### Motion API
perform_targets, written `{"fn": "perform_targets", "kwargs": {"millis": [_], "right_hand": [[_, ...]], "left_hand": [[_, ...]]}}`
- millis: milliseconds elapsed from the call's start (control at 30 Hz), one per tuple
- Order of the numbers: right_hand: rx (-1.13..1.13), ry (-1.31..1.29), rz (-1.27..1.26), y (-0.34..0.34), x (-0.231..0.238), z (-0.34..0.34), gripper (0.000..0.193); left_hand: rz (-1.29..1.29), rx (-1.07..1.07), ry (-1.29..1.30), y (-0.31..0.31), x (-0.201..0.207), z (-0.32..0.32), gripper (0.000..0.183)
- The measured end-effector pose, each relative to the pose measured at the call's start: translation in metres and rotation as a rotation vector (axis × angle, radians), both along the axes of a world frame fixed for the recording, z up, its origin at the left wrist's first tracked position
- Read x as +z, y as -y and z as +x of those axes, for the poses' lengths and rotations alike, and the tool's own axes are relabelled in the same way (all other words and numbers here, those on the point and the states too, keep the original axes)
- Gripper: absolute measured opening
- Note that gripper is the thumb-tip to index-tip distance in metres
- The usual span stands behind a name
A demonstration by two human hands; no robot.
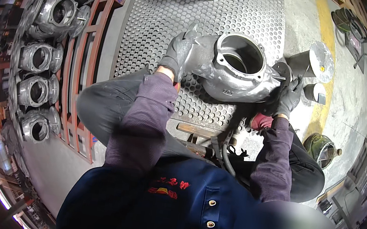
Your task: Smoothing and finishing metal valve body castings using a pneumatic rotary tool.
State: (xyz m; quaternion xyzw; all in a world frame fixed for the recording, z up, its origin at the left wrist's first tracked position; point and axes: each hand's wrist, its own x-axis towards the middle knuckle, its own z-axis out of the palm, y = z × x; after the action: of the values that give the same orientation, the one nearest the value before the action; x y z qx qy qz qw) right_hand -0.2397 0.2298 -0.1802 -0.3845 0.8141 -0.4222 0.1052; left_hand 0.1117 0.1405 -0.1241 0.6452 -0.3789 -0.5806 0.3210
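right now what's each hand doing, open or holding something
Left hand: holding the grey casting by its left end.
Right hand: at its right flange; closure unclear.

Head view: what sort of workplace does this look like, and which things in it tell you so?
Probably a metal workshop or factory: a large metal pipe fitting is being handled, similar fittings stand in a row, and a patterned metal plate covers the floor.

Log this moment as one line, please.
left hand: on left end of grey casting | right hand: on its right end | perforated mat: beneath | more castings: at left
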Motion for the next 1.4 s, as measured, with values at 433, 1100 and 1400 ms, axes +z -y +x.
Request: {"fn": "perform_targets", "kwargs": {"millis": [433, 1100, 1400], "right_hand": [[0.045, -0.113, 0.098, 0.044, -0.014, -0.03, 0.042], [0.05, -0.166, 0.267, 0.075, 0.013, -0.043, 0.036], [0.648, -0.145, -0.166, -0.024, 0.08, 0.083, 0.036]], "left_hand": [[-0.157, -0.044, -0.072, 0.053, -0.066, 0.012, 0.047], [-0.214, -0.033, -0.14, 0.019, -0.024, 0.0, 0.054], [-0.342, 0.021, -0.011, 0.028, -0.054, 0.0, 0.063]]}}
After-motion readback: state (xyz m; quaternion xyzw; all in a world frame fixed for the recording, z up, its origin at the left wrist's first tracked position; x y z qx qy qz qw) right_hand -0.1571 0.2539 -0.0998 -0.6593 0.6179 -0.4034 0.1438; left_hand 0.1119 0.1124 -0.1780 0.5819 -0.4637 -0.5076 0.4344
